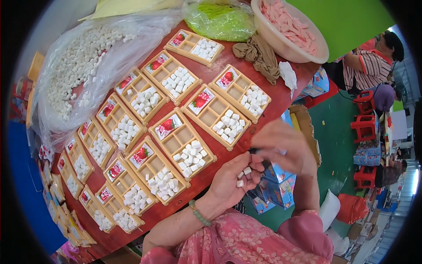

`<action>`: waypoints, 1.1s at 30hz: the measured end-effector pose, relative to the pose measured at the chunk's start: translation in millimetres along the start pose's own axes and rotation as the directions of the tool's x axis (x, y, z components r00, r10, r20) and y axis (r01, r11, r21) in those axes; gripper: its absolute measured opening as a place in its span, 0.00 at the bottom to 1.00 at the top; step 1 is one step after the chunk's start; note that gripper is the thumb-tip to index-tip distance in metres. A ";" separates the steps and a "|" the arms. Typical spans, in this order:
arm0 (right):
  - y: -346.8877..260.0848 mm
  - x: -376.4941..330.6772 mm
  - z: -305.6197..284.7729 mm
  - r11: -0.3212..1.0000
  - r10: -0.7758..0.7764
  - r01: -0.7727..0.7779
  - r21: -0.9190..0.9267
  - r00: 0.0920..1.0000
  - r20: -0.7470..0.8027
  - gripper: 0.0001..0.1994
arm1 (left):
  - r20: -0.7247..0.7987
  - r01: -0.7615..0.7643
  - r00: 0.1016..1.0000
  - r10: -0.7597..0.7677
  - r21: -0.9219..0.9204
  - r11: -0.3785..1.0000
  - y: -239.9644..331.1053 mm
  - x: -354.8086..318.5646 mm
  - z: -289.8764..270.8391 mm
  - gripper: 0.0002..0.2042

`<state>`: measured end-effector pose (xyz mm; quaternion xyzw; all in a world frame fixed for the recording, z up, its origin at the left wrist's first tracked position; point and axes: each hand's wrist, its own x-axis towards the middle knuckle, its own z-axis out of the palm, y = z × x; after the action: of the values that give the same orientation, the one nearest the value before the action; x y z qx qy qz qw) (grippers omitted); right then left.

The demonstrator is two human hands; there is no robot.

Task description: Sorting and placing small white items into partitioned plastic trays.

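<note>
My left hand (226, 181) is palm up and cupped, with a few small white cubes (245, 171) in its fingers. A green bead bracelet (198, 214) circles that wrist. Just above it, my right hand (283, 145) is smeared by motion, so whether it holds anything is hidden. The nearest tan tray (170, 143), to the left of my hands, has a strawberry-printed packet (167, 124) in one compartment and a heap of white cubes (190, 159) in its large one. Another such tray (206, 116) lies beyond my hands, with cubes at its near end.
Several similar trays cover the red table (215, 169). A clear bag of white cubes (79, 61) lies at far left. A bowl of pink pieces (323, 46), a brown cloth (259, 55) and a green bag (220, 20) stand at the back. Blue boxes (281, 189) are below my right hand.
</note>
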<state>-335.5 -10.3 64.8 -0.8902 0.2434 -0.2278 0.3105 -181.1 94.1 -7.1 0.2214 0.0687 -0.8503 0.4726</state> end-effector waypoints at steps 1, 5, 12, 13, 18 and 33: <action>11.6 4.5 -0.8 0.992 0.097 -0.100 -0.083 0.995 -0.038 0.10 | 0.069 0.008 0.998 -0.008 0.005 1.000 0.5 2.4 -9.3 0.17; 57.2 22.3 -8.8 0.934 0.201 -0.258 -0.249 0.952 -0.232 0.10 | 0.142 0.050 0.989 -0.051 0.011 0.999 1.0 7.2 -2.7 0.14; 56.1 17.1 14.3 0.886 0.197 -0.222 -0.408 0.975 -0.103 0.23 | 0.135 0.061 0.989 -0.061 0.004 0.998 3.5 17.1 -5.0 0.15; 51.5 14.0 17.6 0.870 0.247 -0.242 -0.429 0.968 -0.045 0.27 | 0.121 0.073 0.990 -0.074 0.011 0.997 3.9 17.2 -4.5 0.16; 44.0 8.3 23.7 0.836 0.237 -0.162 -0.524 0.968 0.078 0.31 | 0.109 0.090 0.990 -0.095 0.050 0.995 4.9 17.0 -3.4 0.17; 61.1 3.0 40.2 0.861 0.156 -0.155 -0.485 0.987 -0.038 0.27 | 0.137 0.050 0.989 -0.061 0.080 0.996 7.9 5.8 -3.0 0.15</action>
<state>-328.5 -36.3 -3.2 -0.9174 0.3634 -0.1325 0.0942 -176.3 86.4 -11.6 0.1775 0.0094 -0.8784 0.4436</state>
